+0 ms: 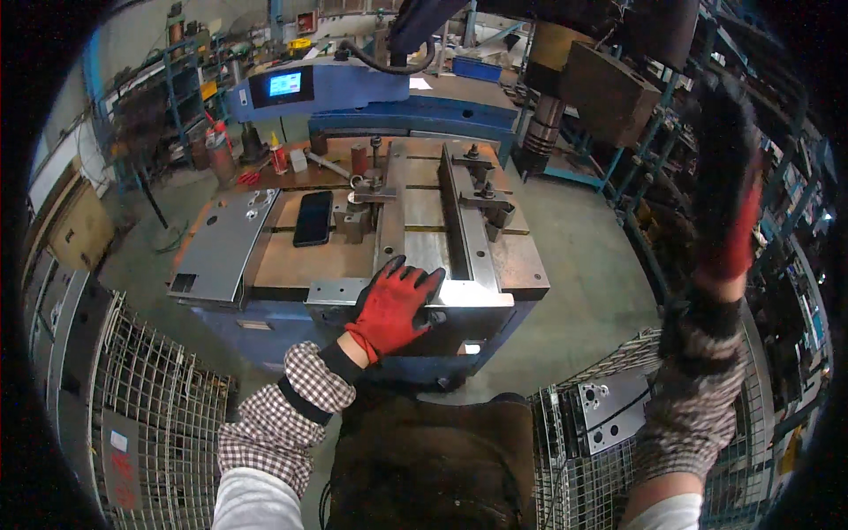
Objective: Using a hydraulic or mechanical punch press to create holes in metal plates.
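My left hand (395, 307), in a red glove with dark fingertips, lies over the front edge of a bent sheet-metal part (477, 294) on the machine table. Its fingers are spread and touch the metal. Farther back, the part lies between two long steel bars, the left bar (391, 208) and the right bar (470, 212), both clamped to the table. High on the right, away from the table, my right hand (731, 190) is raised in a red and dark glove. Motion smears its fingers, and I cannot make out anything in them.
A flat metal panel (225, 243) and a black phone (313, 218) lie on the table's left. Behind stand a lit control screen (285, 84) and small bottles (278, 155). The machine's column (541, 128) rises at back right. Wire cages (159, 380) flank me; the right one holds a perforated panel (609, 411).
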{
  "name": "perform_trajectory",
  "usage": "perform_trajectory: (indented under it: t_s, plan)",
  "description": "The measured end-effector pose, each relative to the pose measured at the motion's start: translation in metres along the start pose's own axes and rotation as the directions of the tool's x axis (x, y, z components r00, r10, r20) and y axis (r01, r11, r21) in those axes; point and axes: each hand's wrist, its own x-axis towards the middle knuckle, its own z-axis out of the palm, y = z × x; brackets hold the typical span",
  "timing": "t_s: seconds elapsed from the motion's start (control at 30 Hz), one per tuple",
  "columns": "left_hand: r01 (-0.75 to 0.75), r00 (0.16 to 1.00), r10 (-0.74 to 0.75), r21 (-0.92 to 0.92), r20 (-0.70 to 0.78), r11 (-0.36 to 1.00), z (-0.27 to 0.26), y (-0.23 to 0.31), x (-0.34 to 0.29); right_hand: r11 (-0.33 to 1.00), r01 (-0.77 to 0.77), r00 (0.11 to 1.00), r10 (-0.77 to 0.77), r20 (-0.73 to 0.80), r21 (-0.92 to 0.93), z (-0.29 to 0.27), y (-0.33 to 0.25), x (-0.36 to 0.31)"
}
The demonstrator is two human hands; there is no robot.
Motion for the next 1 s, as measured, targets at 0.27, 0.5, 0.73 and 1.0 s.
perform_trajectory:
  t_s: [0.27, 0.5, 0.73, 1.0]
  plan:
    - [0.049, 0.999, -0.049, -0.007, -0.017, 0.999, 0.001, -0.006, -0.006, 0.86, 0.155, 0.945, 0.015, 0.327, -0.486, 0.049, 0.043, 0.094]
    - [0.056, 0.998, -0.057, -0.04, -0.031, 0.998, 0.011, -0.007, -0.007, 0.843, 0.145, 0.951, 0.025, 0.307, -0.519, 0.061, 0.051, 0.089]
    - [0.044, 0.996, -0.045, -0.025, -0.07, 0.999, 0.015, -0.008, -0.007, 0.854, 0.16, 0.958, -0.014, 0.285, -0.495, 0.06, 0.042, 0.038]
    - [0.06, 0.997, -0.061, -0.026, -0.056, 0.998, 0.015, -0.007, -0.009, 0.831, 0.189, 0.959, -0.043, 0.28, -0.523, 0.052, 0.019, -0.052]
